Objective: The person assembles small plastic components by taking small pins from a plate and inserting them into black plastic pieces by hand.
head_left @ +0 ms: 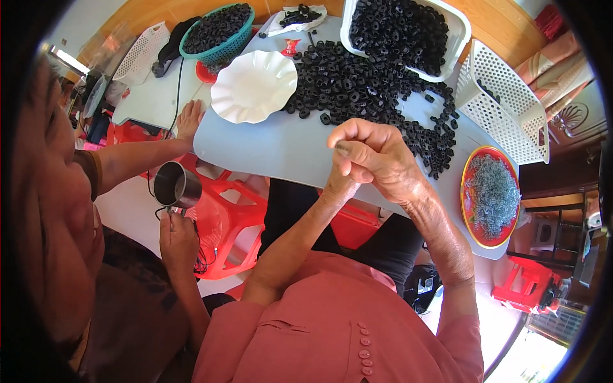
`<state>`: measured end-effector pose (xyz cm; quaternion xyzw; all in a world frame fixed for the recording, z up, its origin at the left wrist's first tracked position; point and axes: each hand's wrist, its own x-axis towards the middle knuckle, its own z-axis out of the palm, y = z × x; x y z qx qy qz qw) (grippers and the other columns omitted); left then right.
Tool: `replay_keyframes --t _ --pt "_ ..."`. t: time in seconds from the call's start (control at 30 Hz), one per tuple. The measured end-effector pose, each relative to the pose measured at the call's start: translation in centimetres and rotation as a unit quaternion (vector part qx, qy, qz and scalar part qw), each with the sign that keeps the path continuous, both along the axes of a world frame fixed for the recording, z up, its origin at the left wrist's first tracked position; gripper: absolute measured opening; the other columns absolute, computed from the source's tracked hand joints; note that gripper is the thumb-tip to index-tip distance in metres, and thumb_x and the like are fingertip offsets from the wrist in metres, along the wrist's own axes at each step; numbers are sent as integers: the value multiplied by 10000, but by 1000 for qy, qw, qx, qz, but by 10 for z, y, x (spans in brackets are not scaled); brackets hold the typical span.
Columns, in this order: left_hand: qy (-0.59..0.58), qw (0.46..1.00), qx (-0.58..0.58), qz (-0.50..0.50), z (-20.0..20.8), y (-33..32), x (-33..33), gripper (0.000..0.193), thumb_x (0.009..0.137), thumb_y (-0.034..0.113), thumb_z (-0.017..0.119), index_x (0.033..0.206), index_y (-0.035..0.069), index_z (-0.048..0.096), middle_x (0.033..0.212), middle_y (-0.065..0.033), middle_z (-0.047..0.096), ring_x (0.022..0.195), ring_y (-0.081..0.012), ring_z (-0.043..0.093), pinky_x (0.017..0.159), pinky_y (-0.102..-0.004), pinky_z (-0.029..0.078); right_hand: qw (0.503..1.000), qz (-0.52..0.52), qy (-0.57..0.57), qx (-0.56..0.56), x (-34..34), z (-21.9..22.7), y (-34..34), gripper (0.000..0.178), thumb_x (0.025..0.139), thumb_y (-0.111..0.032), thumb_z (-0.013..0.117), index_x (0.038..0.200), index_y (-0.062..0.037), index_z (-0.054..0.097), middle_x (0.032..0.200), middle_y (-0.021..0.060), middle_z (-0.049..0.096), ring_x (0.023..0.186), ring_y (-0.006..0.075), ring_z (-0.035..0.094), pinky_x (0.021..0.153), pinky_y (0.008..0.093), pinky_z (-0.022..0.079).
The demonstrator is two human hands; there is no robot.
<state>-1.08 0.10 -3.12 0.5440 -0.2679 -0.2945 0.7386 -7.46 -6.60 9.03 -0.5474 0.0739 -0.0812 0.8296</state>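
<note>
My right hand (386, 156) is raised over the near edge of the table, thumb and forefinger pinched together. Anything between those fingertips is too small or hidden to make out. Close behind it, my left hand (343, 183) is mostly covered, and its fingers are hidden. Just beyond both hands, a spread pile of small black ring-like plastic parts (338, 86) lies on the pale table (255, 143). A white scalloped plate (254, 86) sits left of the pile.
A white tub (465, 32) of black parts stands behind the pile. To the right are a white perforated basket (511, 121) and a red tray (468, 210) of fine grey-blue pieces. A teal basket (233, 45) stands back left. At left, another person holds a metal cup (177, 185).
</note>
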Motion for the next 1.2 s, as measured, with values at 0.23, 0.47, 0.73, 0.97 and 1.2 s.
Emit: replay_keyframes --t 0.23,0.47,0.73,0.97,1.2 --pt "111 989 -57 -74 -11 4 1 166 858 130 644 961 60 534 930 47 519 848 -35 494 717 -208 471 1000 10 -4 -10 1 6 6 172 959 -111 521 1007 19 623 701 41 589 516 29 383 454 180 279" --pt "115 986 -97 -66 -9 3 4 152 878 158 622 965 58 547 912 42 529 835 -37 508 699 -206 473 1000 27 -7 1 2 10 9 169 963 -109 504 985 15 616 704 55 593 515 36 393 458 181 303" --pt "122 980 -144 -58 -5 2 6 154 900 190 598 970 57 562 891 36 541 821 -40 524 678 -203 475 997 57 -48 30 3 4 11 169 972 -87 472 1013 2 610 713 71 606 513 47 420 467 173 338" --pt "106 986 -67 -112 -3 -1 7 221 924 262 588 967 46 590 820 22 560 769 -45 544 630 -200 468 996 -56 -73 -10 -11 4 -1 194 991 -55 442 1065 -45 621 765 37 617 531 27 431 499 163 360" --pt "214 964 -112 -114 20 -7 10 254 954 160 561 1147 -4 575 871 -96 638 775 -173 601 685 -322 485 870 -256 21 -421 -42 -17 -52 282 847 -41 632 1128 -36 604 873 35 623 752 117 588 659 249 488"
